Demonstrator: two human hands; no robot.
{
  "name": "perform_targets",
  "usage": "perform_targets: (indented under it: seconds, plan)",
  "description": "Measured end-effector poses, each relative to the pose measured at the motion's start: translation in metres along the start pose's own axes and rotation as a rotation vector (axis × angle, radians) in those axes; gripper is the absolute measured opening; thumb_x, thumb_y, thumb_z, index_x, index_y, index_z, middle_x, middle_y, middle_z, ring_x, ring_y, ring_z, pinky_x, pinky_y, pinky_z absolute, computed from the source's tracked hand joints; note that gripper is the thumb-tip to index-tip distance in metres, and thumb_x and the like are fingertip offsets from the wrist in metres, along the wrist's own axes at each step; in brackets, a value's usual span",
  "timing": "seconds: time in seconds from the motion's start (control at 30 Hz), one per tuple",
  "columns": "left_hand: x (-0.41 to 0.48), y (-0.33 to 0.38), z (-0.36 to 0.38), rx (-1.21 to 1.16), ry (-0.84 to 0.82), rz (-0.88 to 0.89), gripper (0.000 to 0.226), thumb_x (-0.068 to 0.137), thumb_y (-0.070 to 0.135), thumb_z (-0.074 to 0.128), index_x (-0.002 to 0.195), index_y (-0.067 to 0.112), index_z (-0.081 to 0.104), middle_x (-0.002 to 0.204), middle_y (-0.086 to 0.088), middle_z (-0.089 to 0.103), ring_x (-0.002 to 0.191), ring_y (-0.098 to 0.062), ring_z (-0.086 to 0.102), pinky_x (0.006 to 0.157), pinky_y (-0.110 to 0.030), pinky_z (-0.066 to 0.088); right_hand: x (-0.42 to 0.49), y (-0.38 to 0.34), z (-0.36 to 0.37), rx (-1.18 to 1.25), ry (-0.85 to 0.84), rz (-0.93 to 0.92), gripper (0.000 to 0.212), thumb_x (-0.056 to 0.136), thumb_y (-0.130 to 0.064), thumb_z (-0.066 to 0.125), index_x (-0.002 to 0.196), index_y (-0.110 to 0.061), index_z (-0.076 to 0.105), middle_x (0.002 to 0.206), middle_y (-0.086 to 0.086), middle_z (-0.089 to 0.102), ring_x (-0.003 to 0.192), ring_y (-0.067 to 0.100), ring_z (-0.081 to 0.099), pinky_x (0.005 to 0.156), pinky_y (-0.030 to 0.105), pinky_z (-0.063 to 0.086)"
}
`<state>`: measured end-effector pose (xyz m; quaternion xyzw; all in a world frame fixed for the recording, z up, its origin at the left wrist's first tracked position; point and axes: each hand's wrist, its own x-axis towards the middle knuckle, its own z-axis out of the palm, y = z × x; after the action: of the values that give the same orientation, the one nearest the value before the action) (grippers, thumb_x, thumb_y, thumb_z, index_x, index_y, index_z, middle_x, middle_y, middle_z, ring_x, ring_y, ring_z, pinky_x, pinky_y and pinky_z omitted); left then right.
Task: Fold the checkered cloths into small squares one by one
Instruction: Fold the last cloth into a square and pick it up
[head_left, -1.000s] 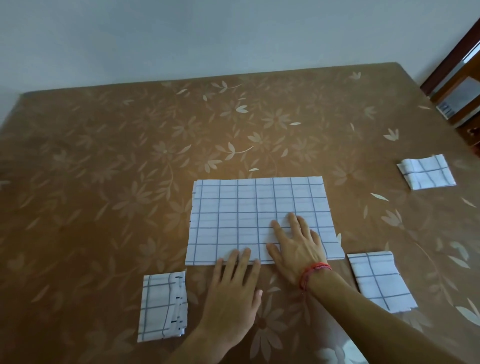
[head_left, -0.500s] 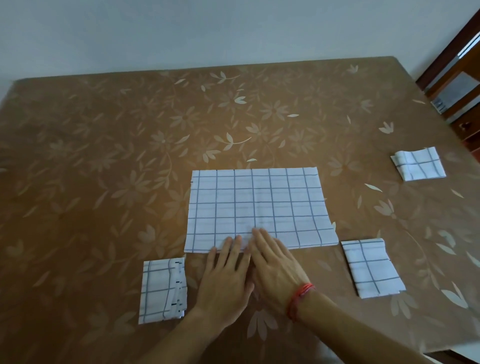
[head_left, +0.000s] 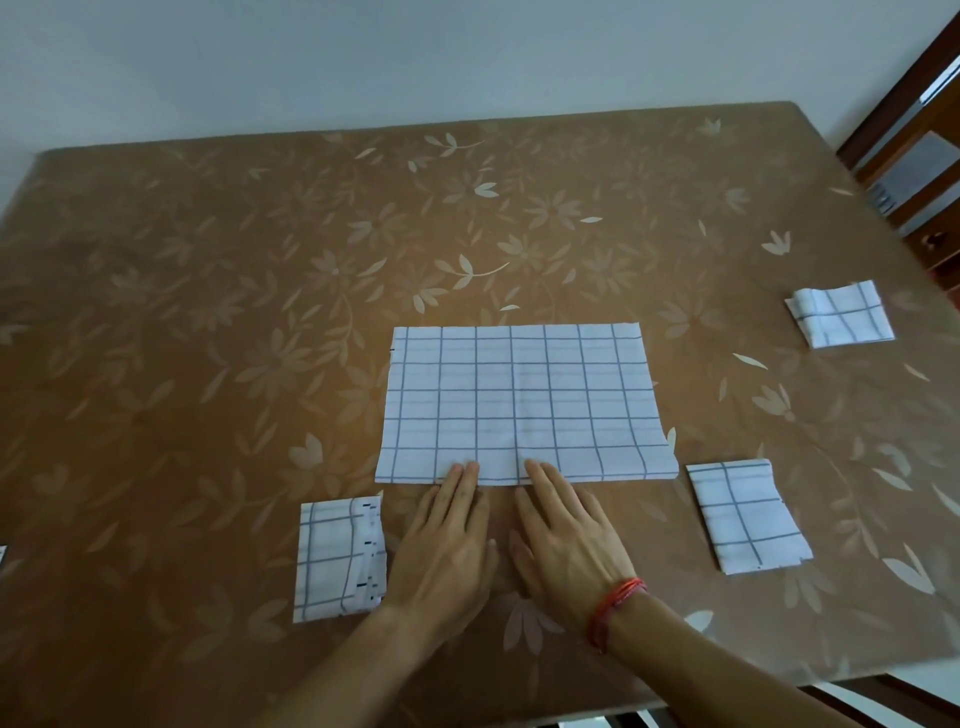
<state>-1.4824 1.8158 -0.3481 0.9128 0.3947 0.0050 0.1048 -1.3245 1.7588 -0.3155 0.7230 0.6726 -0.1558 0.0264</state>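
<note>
Cloth first: the big checkered cloth (head_left: 519, 405) lies spread flat in the middle of the table (head_left: 208, 312), a wide white rectangle with blue-grey grid lines, its long edges running side to side. A faint crease line runs down its centre.

At 6 o'clock from the cloth, both hands are down on the table, side by side and not touching each other. The left hand (head_left: 447, 551) is flat, fingers straight and together, fingertips just resting on the cloth's near edge. The right hand (head_left: 566, 540) mirrors it, palm down, fingers extended, tips also on that near edge. Neither hand is gripping anything; both are relaxed and pressing lightly. A red thread bracelet (head_left: 615, 605) sits on the right wrist.

Moving outward, three folded squares surround the spread cloth. One folded square (head_left: 332, 561) lies at about 8 o'clock, just beside the left hand, its layered edges showing along the side nearest that hand. A second folded square (head_left: 745, 514) sits at 4 o'clock, near the big cloth's right corner but apart from it. A third folded square (head_left: 841, 314) rests well away, between 2 and 3 o'clock, near the table's right edge.

The table covering is brown with a pale flower-and-leaf print. Past the table's corner at 2 o'clock stands dark wooden furniture (head_left: 914, 156), and a plain pale wall (head_left: 363, 62) runs behind at 12 o'clock.
</note>
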Motion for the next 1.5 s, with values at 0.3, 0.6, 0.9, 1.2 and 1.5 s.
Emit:
perform_targets:
  seconds: [0.3, 0.6, 0.9, 1.2, 1.5]
  plan:
    - [0.025, -0.003, -0.005, 0.037, -0.031, -0.078, 0.061, 0.093, 0.035, 0.035, 0.135, -0.007, 0.05, 0.146, -0.022, 0.046, 0.137, -0.032, 0.043, 0.106, -0.047, 0.044, 0.019, 0.014, -0.026, 0.101, 0.328, -0.019, 0.058, 0.099, -0.027, 0.027, 0.146, 0.007, 0.023, 0.156, 0.003, -0.017, 0.145, 0.016, 0.019, 0.108, 0.01, 0.027]
    - [0.057, -0.018, -0.012, 0.025, -0.014, -0.101, 0.054, 0.097, 0.036, 0.028, 0.124, 0.002, 0.061, 0.148, -0.022, 0.042, 0.143, -0.036, 0.032, 0.115, -0.05, 0.029, 0.057, 0.028, -0.005, -0.07, 0.005, 0.037, 0.056, 0.089, -0.04, 0.035, 0.125, -0.006, 0.061, 0.137, 0.017, 0.054, 0.128, 0.033, 0.051, 0.105, 0.047, 0.039]
    - [0.05, -0.031, -0.021, 0.096, -0.159, -0.301, 0.066, 0.097, 0.035, 0.03, 0.147, -0.008, 0.03, 0.152, -0.037, 0.022, 0.144, -0.046, 0.02, 0.116, -0.055, 0.026, 0.083, -0.023, -0.001, 0.003, 0.026, -0.214, 0.061, 0.091, -0.034, 0.029, 0.138, -0.002, 0.048, 0.146, 0.015, 0.044, 0.137, 0.028, 0.04, 0.107, 0.046, 0.04]
    - [0.054, -0.039, -0.031, 0.028, -0.406, -0.384, 0.076, 0.102, 0.043, 0.031, 0.153, 0.009, -0.014, 0.154, -0.032, -0.023, 0.144, -0.042, -0.024, 0.12, -0.049, -0.006, 0.087, -0.021, 0.018, -0.042, -0.053, -0.182, 0.065, 0.092, -0.04, 0.028, 0.142, -0.001, 0.042, 0.152, 0.015, 0.035, 0.141, 0.027, 0.032, 0.111, 0.047, 0.034]
    - [0.058, -0.036, -0.035, -0.034, -0.428, -0.434, 0.073, 0.104, 0.034, 0.029, 0.148, -0.009, -0.01, 0.154, -0.034, -0.02, 0.146, -0.041, -0.017, 0.122, -0.048, 0.0, 0.054, 0.041, 0.0, -0.085, -0.11, 0.046, 0.073, 0.094, -0.047, 0.001, 0.152, -0.003, -0.004, 0.159, 0.012, -0.013, 0.148, 0.024, -0.012, 0.119, 0.042, -0.009]
